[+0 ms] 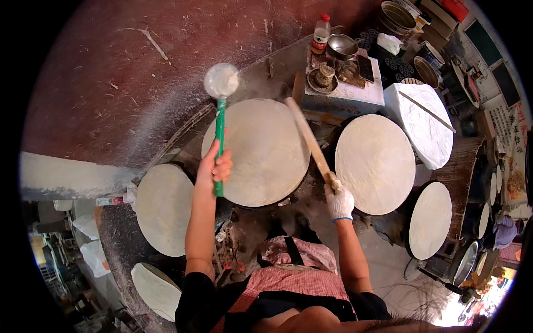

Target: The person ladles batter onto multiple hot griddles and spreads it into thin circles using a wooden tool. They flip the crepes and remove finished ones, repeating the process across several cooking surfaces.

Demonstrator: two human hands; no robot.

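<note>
My bare left hand is wrapped round the green handle of a ladle, its pale round bowl held up past the far edge of the middle griddle. A thin pale sheet of batter covers that round griddle in front of me. On my right hand is a white glove, closed on the lower end of a long wooden spatula. The spatula slants up and left, its far end over the right rim of the middle griddle. Another coated round griddle lies just right of the gloved hand.
More coated griddles stand at the left, lower left and right. Behind, a box-like stand bears a red-capped bottle, a metal bowl and a small dish. A stick rests on a white-covered block. A red-brown wall rises beyond.
</note>
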